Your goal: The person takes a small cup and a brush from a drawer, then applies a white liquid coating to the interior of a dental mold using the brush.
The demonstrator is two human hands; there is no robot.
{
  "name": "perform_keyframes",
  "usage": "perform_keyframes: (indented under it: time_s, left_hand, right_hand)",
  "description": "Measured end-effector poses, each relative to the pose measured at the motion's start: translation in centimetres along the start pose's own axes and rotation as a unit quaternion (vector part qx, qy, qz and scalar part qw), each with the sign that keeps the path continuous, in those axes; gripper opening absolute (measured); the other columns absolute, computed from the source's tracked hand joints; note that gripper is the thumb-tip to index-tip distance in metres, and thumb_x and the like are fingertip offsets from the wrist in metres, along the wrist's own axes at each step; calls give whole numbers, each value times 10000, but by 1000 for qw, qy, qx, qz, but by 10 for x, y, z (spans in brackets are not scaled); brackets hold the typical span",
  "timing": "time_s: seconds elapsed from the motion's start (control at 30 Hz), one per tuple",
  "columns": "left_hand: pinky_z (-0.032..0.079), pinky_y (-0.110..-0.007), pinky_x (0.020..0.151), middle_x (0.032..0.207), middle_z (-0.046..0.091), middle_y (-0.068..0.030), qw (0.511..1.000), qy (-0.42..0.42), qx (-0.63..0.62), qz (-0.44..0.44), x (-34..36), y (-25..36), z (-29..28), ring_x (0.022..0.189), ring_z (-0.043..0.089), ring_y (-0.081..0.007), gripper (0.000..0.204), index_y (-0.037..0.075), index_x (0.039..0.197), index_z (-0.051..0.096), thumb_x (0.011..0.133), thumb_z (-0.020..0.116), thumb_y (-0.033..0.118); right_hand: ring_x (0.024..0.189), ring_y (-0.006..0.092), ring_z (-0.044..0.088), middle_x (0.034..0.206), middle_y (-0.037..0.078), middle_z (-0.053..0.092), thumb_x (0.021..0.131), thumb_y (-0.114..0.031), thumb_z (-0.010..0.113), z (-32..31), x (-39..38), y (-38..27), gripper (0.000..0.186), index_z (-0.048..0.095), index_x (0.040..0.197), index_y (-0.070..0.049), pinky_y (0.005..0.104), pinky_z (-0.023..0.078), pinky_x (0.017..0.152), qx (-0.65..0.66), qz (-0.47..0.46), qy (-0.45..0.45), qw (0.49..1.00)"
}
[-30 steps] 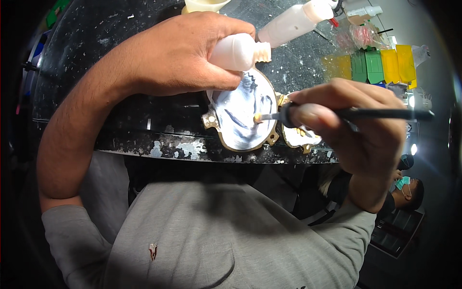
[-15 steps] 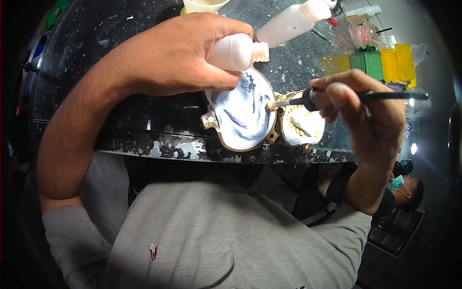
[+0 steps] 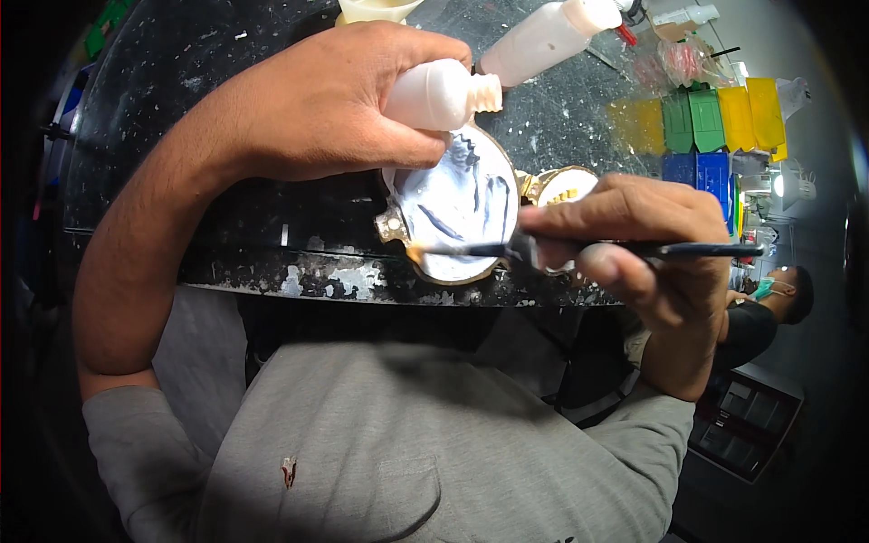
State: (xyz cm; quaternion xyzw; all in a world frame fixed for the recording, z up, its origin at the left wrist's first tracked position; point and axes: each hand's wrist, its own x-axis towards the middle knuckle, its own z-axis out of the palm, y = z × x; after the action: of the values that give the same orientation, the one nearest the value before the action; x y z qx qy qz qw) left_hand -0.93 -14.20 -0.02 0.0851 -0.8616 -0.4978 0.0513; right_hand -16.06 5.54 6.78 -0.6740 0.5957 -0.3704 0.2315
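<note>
My left hand [image 3: 335, 104] is wrapped round a small white plastic bottle [image 3: 439, 95], uncapped and tilted, its threaded neck pointing right. Beneath it lies a metal-rimmed dental flask half [image 3: 453, 208] filled with white plaster, with a grooved impression in it. In my right hand [image 3: 656, 231] is a thin dark-handled brush [image 3: 475, 250], held almost level. Its tan bristles reach the flask's lower left rim; whether they touch is blurred. Partly behind my right fingers sits a second flask half [image 3: 568, 187] with a yellowish row of teeth in white plaster.
A larger white bottle [image 3: 548, 43] lies or leans beyond my left hand, beside a pale bowl [image 3: 376, 9]. Green and yellow bins [image 3: 706, 122] and blue bins [image 3: 701, 176] stand at right. The black table's front edge [image 3: 353, 282] has chipped paint. A masked person [image 3: 769, 303] is at far right.
My right hand has moved down and left, carrying the brush tip from the flask's right side across to its lower left rim. My left hand and the bottle have barely shifted.
</note>
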Motion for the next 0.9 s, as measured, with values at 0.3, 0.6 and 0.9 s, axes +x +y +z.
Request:
perform_keyframes:
  time_s: [0.3, 0.6, 0.9]
  left_hand:
    - [528, -306, 877, 1041, 625, -90, 1000, 0, -10, 1, 13, 28, 11, 970, 625, -160, 557, -12, 1256, 546, 743, 762, 17]
    - [533, -308, 863, 1026, 625, -81, 1000, 2, -3, 8, 14, 30, 12, 960, 626, -156, 534, -14, 1243, 552, 753, 761, 32]
    - [537, -310, 873, 1049, 631, -96, 1000, -2, 16, -7, 15, 30, 14, 968, 633, -167, 541, -12, 1254, 550, 765, 770, 53]
  right_hand:
    - [560, 173, 649, 635, 124, 663, 898, -418, 617, -30, -15, -13, 503, 718, 886, 75, 266, 494, 491, 11, 49, -19, 999]
    - [605, 184, 651, 729, 157, 670, 880, -337, 649, -26, -16, -2, 451, 688, 946, 108, 288, 532, 564, 20, 24, 19, 999]
    - [694, 148, 673, 829, 134, 707, 920, -190, 645, -50, -14, -9, 280, 683, 985, 80, 240, 532, 600, -96, 22, -52, 994]
